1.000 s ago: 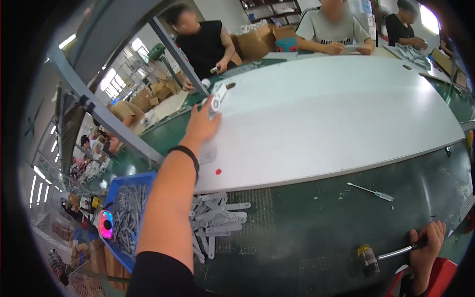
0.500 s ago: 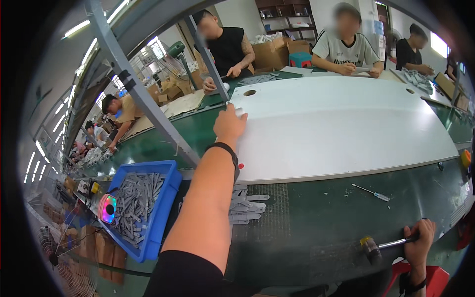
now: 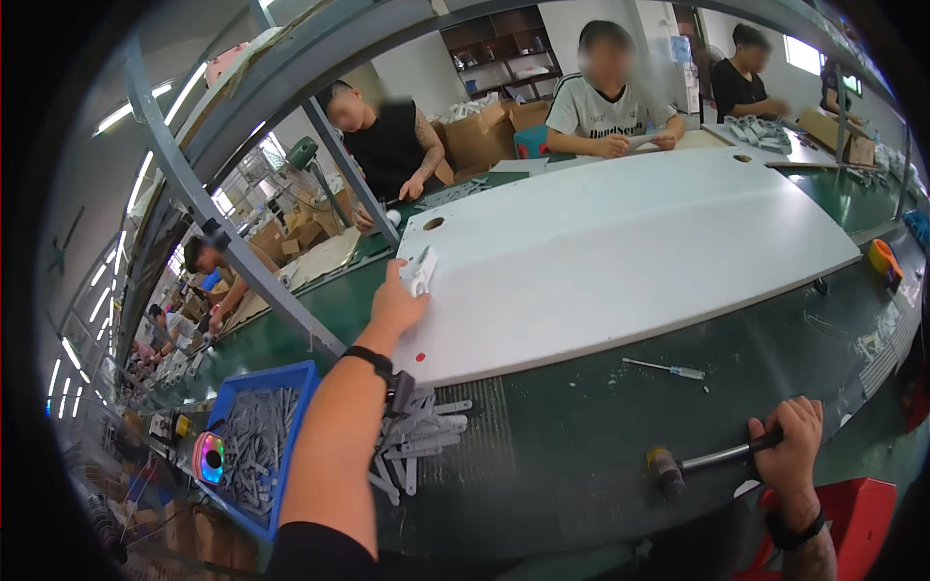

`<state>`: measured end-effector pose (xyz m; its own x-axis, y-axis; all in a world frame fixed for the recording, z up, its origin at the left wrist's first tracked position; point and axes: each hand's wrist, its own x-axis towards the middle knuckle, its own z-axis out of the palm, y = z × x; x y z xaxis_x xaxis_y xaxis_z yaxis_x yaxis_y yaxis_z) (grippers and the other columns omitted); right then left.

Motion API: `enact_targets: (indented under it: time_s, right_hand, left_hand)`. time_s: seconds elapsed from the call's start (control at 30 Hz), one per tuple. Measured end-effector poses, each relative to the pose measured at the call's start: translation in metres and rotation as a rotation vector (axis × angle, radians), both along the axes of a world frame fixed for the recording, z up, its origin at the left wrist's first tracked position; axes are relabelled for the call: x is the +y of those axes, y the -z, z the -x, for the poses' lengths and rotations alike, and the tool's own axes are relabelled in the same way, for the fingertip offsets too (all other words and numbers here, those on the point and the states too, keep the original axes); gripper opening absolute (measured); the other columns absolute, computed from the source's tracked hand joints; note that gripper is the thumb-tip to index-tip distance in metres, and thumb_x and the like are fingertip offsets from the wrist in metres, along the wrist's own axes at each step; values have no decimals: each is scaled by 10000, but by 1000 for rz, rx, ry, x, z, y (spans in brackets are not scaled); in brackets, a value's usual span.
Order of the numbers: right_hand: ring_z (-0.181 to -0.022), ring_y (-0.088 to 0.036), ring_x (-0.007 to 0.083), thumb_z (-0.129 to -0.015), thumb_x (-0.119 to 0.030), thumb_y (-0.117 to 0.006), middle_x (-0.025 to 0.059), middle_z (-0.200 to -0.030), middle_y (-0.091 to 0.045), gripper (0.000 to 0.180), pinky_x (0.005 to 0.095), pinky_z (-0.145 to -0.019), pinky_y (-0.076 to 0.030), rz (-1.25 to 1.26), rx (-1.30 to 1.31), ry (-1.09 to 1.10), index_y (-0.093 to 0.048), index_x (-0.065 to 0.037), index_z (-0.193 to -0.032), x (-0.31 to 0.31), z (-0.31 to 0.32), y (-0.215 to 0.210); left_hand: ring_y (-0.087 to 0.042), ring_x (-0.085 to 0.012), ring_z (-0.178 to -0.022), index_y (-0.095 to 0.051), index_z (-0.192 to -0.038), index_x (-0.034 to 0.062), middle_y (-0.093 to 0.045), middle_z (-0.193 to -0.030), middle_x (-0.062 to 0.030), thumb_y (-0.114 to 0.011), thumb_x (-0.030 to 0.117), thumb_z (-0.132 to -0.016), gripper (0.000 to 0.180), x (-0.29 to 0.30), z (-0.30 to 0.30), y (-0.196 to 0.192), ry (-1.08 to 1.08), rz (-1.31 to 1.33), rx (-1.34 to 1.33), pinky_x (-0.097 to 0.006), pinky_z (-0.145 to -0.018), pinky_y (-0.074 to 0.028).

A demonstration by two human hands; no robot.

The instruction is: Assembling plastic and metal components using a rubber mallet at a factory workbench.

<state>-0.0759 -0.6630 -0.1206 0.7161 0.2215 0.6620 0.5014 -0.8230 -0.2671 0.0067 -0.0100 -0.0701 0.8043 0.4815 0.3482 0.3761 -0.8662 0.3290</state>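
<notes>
Left hand (image 3: pixel 395 302): at the white part (image 3: pixel 424 273) — cannot tell whether clamped
White part: on the board (image 3: pixel 601 257), left end, just beside that hand
Right hand (image 3: pixel 790 441): clamped on the hammer (image 3: pixel 715 458) — well apart

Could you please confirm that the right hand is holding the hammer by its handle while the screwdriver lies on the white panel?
Not quite: the head view shows the screwdriver lying on the green tabletop, off the white panel. The right hand is indeed holding the hammer by its handle.
</notes>
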Motion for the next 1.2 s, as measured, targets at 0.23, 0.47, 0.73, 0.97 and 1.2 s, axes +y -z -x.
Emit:
enact_targets:
  time_s: [0.23, 0.47, 0.73, 0.97, 1.2]
  right_hand:
    - [-721, -535, 306, -768, -117, -867, 61, -699, -511, 373, 421, -799, -400, -32, -117, 14, -498, -94, -728, 0, 5, -4]
    - [-635, -645, 320, -778, -227, -908, 40, -642, -601, 305, 450, -641, -471, -32, -136, -161, -618, -136, -802, 6, 38, -26]
    - [-990, -686, 102, -799, -88, -871, 63, -1342, -757, 745, 260, -763, -546, -427, 721, -1059, -676, -115, -1517, 119, 105, -51]
    - [-885, -661, 63, -874, -95, -880, 1, -1035, -756, 338, 274, -799, -564, -473, 798, -1023, -769, -13, -1183, 132, 108, -53]
    - [-735, -585, 72, -1001, -325, -818, -6, -778, -706, 327, 318, -675, -502, -334, 898, -553, -790, 0, -989, 161, 70, -56]
  left_hand:
    - [-734, -249, -1017, -434, -1591, 239, -747, -1148, -68, -781, 337, -1031, 666, -68, 111, -84, 321, 797, -360, -495, -888, -608]
    - [-812, -338, -849, -216, -1753, 296, -740, -1210, -215, -593, 692, -1057, 885, -185, 183, -41, 728, 1411, 307, -358, -546, -659]
    - [-675, -211, -1234, -126, -1785, 195, -636, -1419, -97, -766, 659, -968, 1137, -293, 238, -1, 959, 1753, 722, -416, -1019, -597]
    - [-592, -136, -1222, -595, -1519, 40, -673, -1367, -30, -534, 708, -1090, 796, -253, 236, -12, 928, 1163, 829, -349, -1109, -491]
    - [-753, -208, -795, -762, -1251, 62, -796, -885, -90, -714, 364, -1053, 364, -95, 214, -64, 605, 272, 496, -368, -742, -594]
